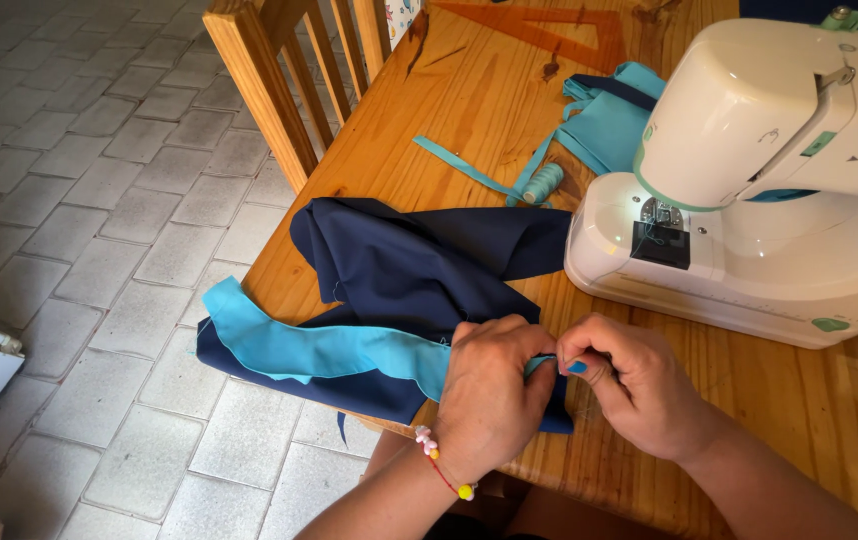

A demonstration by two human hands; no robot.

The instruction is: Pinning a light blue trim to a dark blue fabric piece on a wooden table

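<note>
A light blue fabric strip (pixel 319 350) lies across a dark navy cloth (pixel 419 270) at the near left edge of a wooden table (pixel 469 100). My left hand (pixel 494 395), with a beaded bracelet on the wrist, grips the strip's right end together with the navy cloth. My right hand (pixel 634 385) pinches the same end of the strip right beside it, thumb and fingers closed. A white sewing machine (pixel 759 180) with its lamp lit stands just behind my hands, to the right.
A light blue thread spool (pixel 544 182) and more light blue fabric pieces (pixel 604 115) lie behind the navy cloth. An orange set square (pixel 549 35) rests at the far end. A wooden chair (pixel 289 70) stands at the table's left. Tiled floor spreads left.
</note>
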